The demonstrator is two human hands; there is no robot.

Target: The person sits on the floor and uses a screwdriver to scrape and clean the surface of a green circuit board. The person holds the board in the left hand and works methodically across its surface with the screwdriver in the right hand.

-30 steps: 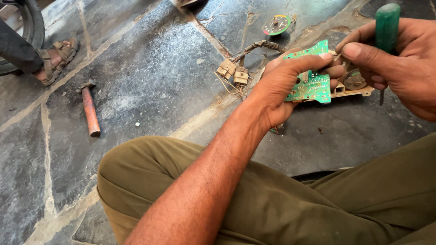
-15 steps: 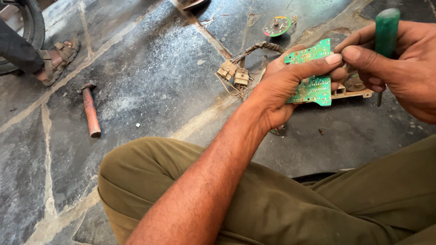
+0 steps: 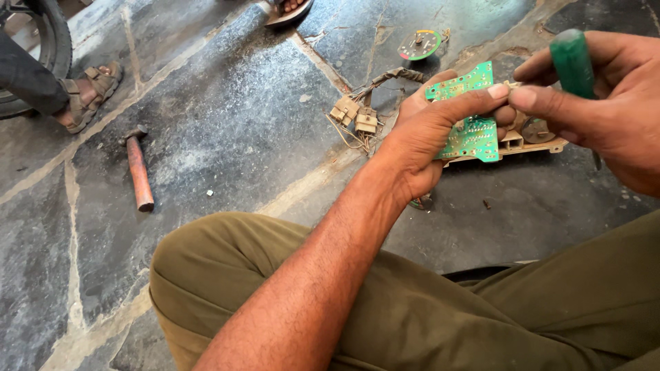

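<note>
Looking down through the head camera, I note the left hand clamped around a green circuit board, thumb laid across its upper face and fingers curled behind. The board is flat and thin, speckled with pale solder dots, and sits on a tan plastic frame that juts out to the right. The right hand is closed on a screwdriver with a smooth green handle, held just beside the board's right edge. A bundle of wires with beige connectors trails left of the board. On the rough grey stone floor lie a round dial face, well apart, and a hammer with a rusty reddish handle. Olive trousers fill the foreground.
</note>
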